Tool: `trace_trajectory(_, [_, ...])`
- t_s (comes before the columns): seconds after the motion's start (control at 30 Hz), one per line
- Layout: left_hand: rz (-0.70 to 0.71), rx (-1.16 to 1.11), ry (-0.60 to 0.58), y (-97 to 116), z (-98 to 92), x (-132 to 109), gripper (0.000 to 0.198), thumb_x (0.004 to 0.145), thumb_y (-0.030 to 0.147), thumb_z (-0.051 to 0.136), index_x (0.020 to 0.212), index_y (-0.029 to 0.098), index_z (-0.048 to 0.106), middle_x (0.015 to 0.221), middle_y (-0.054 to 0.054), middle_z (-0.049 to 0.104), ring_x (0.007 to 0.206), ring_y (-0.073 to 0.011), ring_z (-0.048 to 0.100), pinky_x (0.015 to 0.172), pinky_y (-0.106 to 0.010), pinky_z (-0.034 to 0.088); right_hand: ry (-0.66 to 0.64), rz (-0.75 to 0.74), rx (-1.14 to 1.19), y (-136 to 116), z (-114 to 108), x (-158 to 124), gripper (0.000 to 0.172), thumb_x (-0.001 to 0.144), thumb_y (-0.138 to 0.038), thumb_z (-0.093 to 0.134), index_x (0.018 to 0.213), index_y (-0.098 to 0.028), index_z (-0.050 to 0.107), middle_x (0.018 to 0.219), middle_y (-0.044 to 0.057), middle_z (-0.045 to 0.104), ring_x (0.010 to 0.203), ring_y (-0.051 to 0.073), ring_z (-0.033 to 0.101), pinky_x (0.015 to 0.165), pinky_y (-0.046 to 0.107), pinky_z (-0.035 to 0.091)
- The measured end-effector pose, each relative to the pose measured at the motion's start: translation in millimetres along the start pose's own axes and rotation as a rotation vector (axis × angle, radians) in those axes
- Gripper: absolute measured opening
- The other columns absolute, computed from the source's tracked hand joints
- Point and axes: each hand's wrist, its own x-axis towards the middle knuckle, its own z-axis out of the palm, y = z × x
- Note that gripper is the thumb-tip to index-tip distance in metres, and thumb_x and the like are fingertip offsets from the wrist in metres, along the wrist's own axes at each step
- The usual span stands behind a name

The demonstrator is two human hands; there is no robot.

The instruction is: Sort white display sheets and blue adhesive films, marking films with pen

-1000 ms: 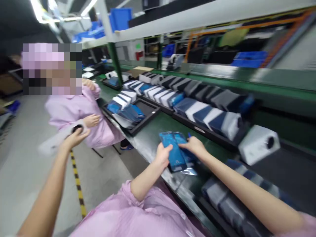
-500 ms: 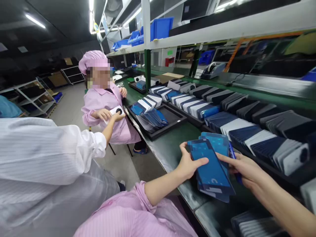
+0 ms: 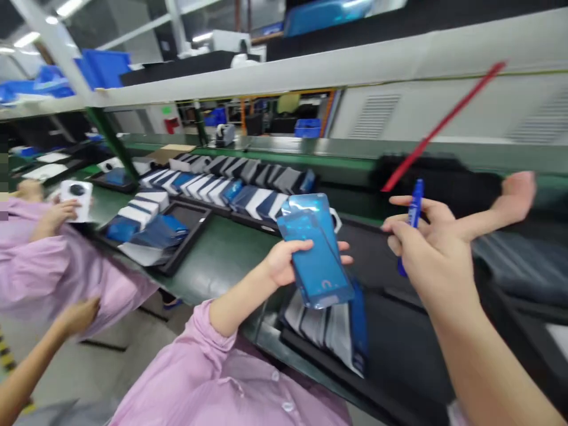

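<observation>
My left hand (image 3: 284, 263) grips a small stack of phone panels (image 3: 319, 266) covered in blue film, thumb on top and fingertips showing past the far edge. Below the panels, a black tray (image 3: 377, 361) on the bench holds more panels standing in a row (image 3: 326, 331). My right hand (image 3: 437, 248) is raised to the right, apart from the panels, with a blue marker pen (image 3: 416, 204) held upright between its fingers. A blurred, skin-coloured shape (image 3: 517, 195) extends beyond that hand; I cannot tell what part it is.
Trays of white, blue and dark panels (image 3: 208, 188) line the bench (image 3: 222, 254). At left, a co-worker in a pink smock (image 3: 93, 284) holds a white panel (image 3: 76, 200); another person's arm (image 3: 48, 337) reaches in below. A red strip (image 3: 444, 124) slants across the upper right.
My view has swung right. My right hand has come away from the panels, still with the marker pen. My left hand keeps hold of the panels, now above the tray.
</observation>
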Motion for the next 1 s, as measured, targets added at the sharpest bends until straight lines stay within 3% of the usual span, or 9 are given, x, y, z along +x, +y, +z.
trace_trajectory(0.07, [-0.124,0.002,0.035,6,15.9,5,0.04,0.084,0.024,0.05,0.113,0.003,0.067,0.103,-0.018,0.076,0.095,-0.0287,0.073,0.095,-0.042,0.05,0.024,-0.042,0.071,-5,-26,-10,0.015,0.083,-0.025,0.063,0.097,-0.022,0.069,0.08,0.004,0.061,0.048,0.009,0.041,0.038,0.022,0.026])
trace_trajectory(0.13, [-0.183,0.021,0.05,10,27.4,10,0.04,0.088,0.034,0.05,0.11,0.005,0.067,0.091,-0.017,0.075,0.086,-0.0284,0.072,0.089,-0.043,0.052,0.04,-0.107,0.161,-6,-45,-21,0.01,0.084,-0.03,0.067,0.088,-0.022,0.072,0.089,0.008,0.067,0.053,0.011,0.05,0.038,0.023,0.028])
trace_trajectory(0.3, [-0.148,0.021,-0.041,8,46.6,22,0.054,0.094,0.059,0.047,0.119,0.014,0.065,0.085,-0.008,0.067,0.073,-0.02,0.066,0.077,-0.038,0.055,-0.176,0.177,0.335,10,-73,-38,0.057,0.07,-0.073,0.073,0.102,-0.029,0.06,0.093,0.011,0.076,0.081,0.027,0.074,0.055,0.034,0.055])
trace_trajectory(0.37, [-0.155,-0.005,-0.067,5,50.7,30,0.07,0.091,0.074,0.042,0.116,0.013,0.065,0.083,-0.007,0.065,0.07,-0.0177,0.062,0.07,-0.033,0.054,-0.287,0.127,0.335,18,-77,-44,0.063,0.062,-0.082,0.074,0.09,-0.028,0.056,0.08,0.009,0.076,0.075,0.028,0.075,0.055,0.036,0.057])
trace_trajectory(0.47, [-0.174,-0.047,-0.045,-2,51.1,44,0.09,0.082,0.09,0.032,0.111,0.012,0.067,0.082,-0.007,0.064,0.069,-0.0173,0.061,0.066,-0.032,0.054,-0.414,-0.126,0.43,26,-70,-56,0.049,0.079,-0.075,0.065,0.078,-0.026,0.058,0.058,0.003,0.069,0.049,0.021,0.066,0.045,0.03,0.052])
trace_trajectory(0.57, [-0.175,-0.086,0.015,-12,46.5,57,0.098,0.078,0.093,0.026,0.109,0.011,0.068,0.085,-0.01,0.067,0.068,-0.0184,0.062,0.065,-0.033,0.055,-0.383,-0.047,0.487,26,-52,-66,0.053,0.092,-0.073,0.047,0.092,-0.025,0.07,0.062,0.003,0.069,0.048,0.02,0.063,0.045,0.031,0.052])
trace_trajectory(0.67, [-0.152,-0.119,0.068,-20,42.7,67,0.093,0.085,0.087,0.026,0.11,0.008,0.069,0.087,-0.012,0.07,0.071,-0.0201,0.066,0.067,-0.032,0.055,-0.355,0.092,0.523,27,-40,-68,0.044,0.092,-0.065,0.056,0.095,-0.024,0.071,0.073,0.003,0.067,0.049,0.017,0.06,0.042,0.029,0.05])
trace_trajectory(0.8, [-0.108,-0.136,0.119,-24,43.6,72,0.075,0.098,0.071,0.026,0.115,0.011,0.067,0.095,-0.011,0.073,0.078,-0.0228,0.07,0.074,-0.038,0.058,-0.347,0.033,0.395,30,-43,-65,0.015,0.086,-0.036,0.075,0.085,-0.023,0.068,0.07,0.001,0.066,0.05,0.014,0.06,0.048,0.026,0.051])
trace_trajectory(1.0, [0.0,-0.111,0.147,-25,48.1,69,0.053,0.103,0.054,0.033,0.116,0.016,0.067,0.1,-0.008,0.073,0.083,-0.023,0.072,0.079,-0.042,0.059,-0.283,-0.021,0.118,32,-46,-66,0.027,0.074,-0.015,0.084,0.063,-0.021,0.061,0.056,-0.003,0.065,0.047,0.013,0.058,0.046,0.025,0.046])
